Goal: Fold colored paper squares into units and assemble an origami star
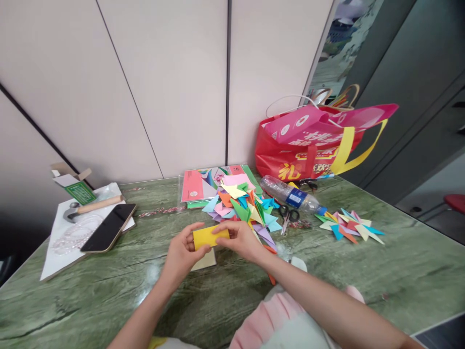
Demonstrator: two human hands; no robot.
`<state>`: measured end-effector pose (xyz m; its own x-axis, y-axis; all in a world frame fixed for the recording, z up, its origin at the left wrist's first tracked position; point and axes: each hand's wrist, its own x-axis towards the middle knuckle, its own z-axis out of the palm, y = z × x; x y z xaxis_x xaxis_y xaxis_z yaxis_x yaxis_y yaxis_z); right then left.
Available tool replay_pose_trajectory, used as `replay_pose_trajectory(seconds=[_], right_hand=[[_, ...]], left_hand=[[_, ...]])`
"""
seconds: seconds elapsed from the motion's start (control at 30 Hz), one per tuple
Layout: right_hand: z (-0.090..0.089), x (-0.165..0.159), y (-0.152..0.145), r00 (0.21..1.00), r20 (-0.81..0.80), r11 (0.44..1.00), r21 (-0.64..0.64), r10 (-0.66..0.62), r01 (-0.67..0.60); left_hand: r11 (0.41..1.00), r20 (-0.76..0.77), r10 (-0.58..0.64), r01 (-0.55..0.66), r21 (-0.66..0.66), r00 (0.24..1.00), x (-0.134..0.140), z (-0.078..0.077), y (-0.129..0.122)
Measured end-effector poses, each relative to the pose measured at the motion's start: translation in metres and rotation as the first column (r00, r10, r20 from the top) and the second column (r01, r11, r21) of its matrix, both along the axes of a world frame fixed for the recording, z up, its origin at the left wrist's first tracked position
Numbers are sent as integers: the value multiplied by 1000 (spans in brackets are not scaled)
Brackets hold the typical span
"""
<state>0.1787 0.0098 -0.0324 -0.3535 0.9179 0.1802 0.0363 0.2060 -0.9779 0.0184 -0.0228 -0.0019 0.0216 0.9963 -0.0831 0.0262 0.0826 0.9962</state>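
Note:
A small yellow rectangle of folded paper (206, 237) is held up between both hands, above the green table. My left hand (185, 249) grips its left end, thumb along the lower edge. At the other end, my right hand (240, 238) pinches the paper between thumb and fingers. A pale yellow paper sheet (205, 261) lies on the table below, partly hidden by the hands. Just behind the right hand spreads a heap of folded coloured paper pieces (241, 206). Black-handled scissors (288, 215) lie at the heap's right side.
A plastic bottle (298, 198) lies before a red gift bag (308, 145). To the right is a star-like cluster of folded paper (350, 227). Paper packs (194, 186) lie behind the heap. At left, a phone (109, 228), a hammer (92, 206) and a green-white box (78, 189) rest on a white board.

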Motion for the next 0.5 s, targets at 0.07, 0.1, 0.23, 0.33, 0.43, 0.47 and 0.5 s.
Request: replay_pose_trajectory(seconds=[0.07,0.1,0.23,0.33,0.43,0.47,0.5], right_hand=[[2,0,1,1000,-30,1000,10,4,-4],[3,1,1,999,-42,1000,14,9,-9],[2,1,3,998,-64,1000,4,12,-12],[-1,2,6,993,-116,997,-73,17,-25],[-1,4,9,988,-157,996,-88,3,-17],[1,5,10,988,-156,998,-69,-13,3],[2,6,10,988,-152,999,-49,-29,21]], left_hand=[[1000,23,7,-7,-4,1000,1,0,0],[1000,35,15,-14,-10,999,1,0,0],[999,60,42,-40,-28,997,-1,0,1],[996,52,95,-95,-1,994,-7,-1,4],[975,51,211,-214,60,976,-15,-1,8],[967,63,238,-242,74,969,-17,-1,9],[965,78,247,-253,75,966,-18,-1,9]])
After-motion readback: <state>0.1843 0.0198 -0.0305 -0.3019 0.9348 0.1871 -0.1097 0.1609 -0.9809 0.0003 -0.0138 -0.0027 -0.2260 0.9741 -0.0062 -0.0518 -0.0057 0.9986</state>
